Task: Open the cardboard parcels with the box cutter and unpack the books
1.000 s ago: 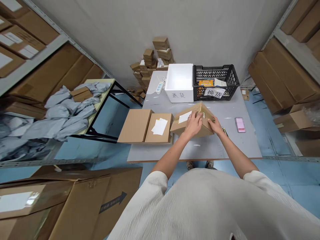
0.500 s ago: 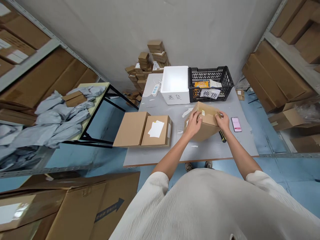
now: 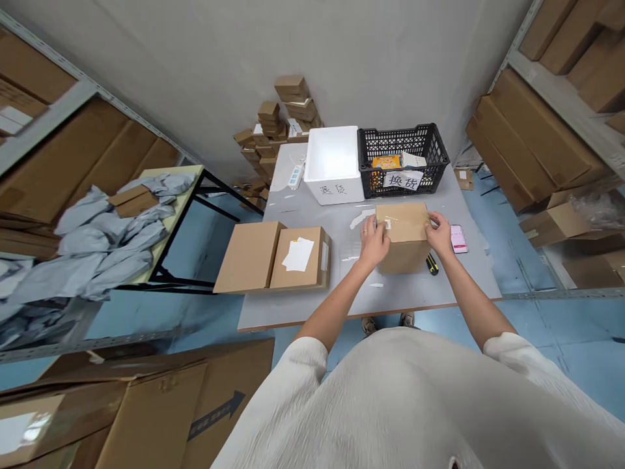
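A brown cardboard box [image 3: 404,225] with a small label and clear tape on its top face is between my two hands, over the right half of the grey table [image 3: 293,306]. My left hand [image 3: 375,243] grips the box's left side, fingers at the upper edge. On the opposite side, my right hand [image 3: 440,233] holds the upper right edge. Just right of the box lies a yellow and black cutter [image 3: 432,264]. A phone with a lit pink screen [image 3: 458,239] rests beyond my right hand.
Two cardboard boxes [image 3: 251,255] stand at the table's left, one with white papers. A white foam bin [image 3: 333,156] and a black crate [image 3: 434,153] line the back. Grey parcels [image 3: 105,228] cover a side table. Shelves flank both sides.
The held box has turned and now sits squarer to me, its top face more level. Both hands have shifted with it. The whole view has moved slightly.
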Action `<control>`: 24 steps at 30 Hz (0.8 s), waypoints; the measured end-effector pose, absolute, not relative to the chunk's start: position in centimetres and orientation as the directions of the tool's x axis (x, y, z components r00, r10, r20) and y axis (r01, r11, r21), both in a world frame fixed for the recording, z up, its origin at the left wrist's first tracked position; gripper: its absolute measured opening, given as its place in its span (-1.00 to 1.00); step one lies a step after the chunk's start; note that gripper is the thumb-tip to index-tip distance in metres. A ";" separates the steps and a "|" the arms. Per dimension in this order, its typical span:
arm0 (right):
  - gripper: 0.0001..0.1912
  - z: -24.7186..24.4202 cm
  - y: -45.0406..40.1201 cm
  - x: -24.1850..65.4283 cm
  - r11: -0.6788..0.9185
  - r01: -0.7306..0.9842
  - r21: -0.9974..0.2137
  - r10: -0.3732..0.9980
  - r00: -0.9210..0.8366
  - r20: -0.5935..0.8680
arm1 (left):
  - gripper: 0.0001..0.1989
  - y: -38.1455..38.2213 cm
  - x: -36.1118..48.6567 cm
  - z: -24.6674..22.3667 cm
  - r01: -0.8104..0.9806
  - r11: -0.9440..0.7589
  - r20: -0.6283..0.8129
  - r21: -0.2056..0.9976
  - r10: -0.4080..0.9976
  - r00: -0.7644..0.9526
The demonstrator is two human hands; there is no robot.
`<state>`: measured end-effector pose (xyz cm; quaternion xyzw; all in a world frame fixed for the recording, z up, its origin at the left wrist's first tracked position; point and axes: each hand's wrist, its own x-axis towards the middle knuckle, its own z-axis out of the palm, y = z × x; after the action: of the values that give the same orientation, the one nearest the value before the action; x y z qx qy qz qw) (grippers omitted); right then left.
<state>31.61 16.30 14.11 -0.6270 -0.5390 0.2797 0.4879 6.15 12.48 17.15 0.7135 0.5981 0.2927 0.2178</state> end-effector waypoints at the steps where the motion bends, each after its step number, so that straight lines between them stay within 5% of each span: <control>1: -0.46 13.9 16.2 31.7 0.042 0.401 -0.915 0.947 0.276 0.164 | -0.56 12.6 6.8 17.5 0.737 -0.235 0.181 0.634 0.971 0.153; 9: -0.45 13.7 16.0 31.4 -0.004 0.333 -0.943 0.949 0.297 0.101 | -0.54 12.8 11.8 19.8 0.736 -0.408 0.152 0.541 0.908 0.391; 20: -0.21 14.7 16.6 25.2 0.095 0.045 -0.994 0.995 -0.011 0.095 | -0.63 12.3 8.8 23.7 0.879 -0.200 0.102 0.433 0.980 0.173; 24: -0.28 12.8 16.9 23.8 0.043 0.079 -0.996 0.996 -0.078 0.037 | -0.59 12.3 5.8 23.3 0.893 -0.148 0.112 0.425 0.988 0.110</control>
<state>23.81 16.92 12.78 -0.4903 -0.5484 0.4880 0.4698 5.81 12.34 23.31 0.7342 0.6404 0.1868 0.1263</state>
